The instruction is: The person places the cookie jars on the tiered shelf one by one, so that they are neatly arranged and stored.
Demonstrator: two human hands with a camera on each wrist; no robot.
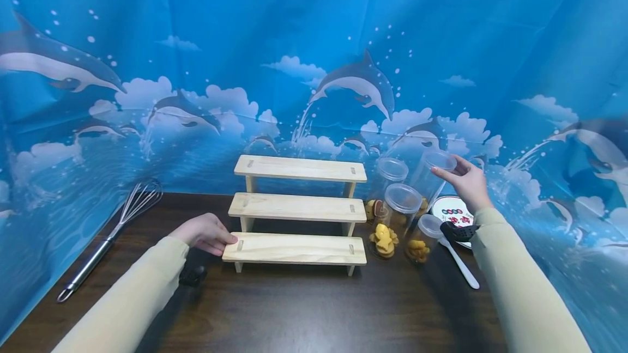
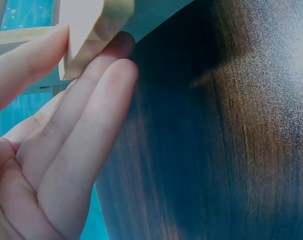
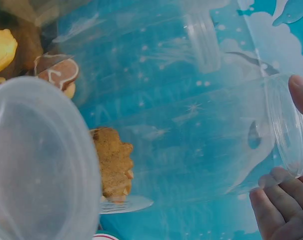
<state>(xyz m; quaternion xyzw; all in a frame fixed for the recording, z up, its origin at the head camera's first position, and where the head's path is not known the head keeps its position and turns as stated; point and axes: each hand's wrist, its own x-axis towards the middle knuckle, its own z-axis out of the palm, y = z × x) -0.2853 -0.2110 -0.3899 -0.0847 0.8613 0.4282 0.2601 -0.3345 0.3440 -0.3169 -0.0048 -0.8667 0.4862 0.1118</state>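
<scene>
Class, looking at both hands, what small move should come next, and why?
Probably the right hand should lift the tall jar gently toward the wooden shelf: its fingers are around the jar's top, no jar stands on the shelf yet, and the left hand grips the end of the lowest step.

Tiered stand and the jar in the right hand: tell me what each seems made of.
Stand: pale, smooth, apparently unpainted wood; grain lines show. Jar: clear and smooth, probably plastic, though glass is possible; the blue backdrop shows through it.
</scene>
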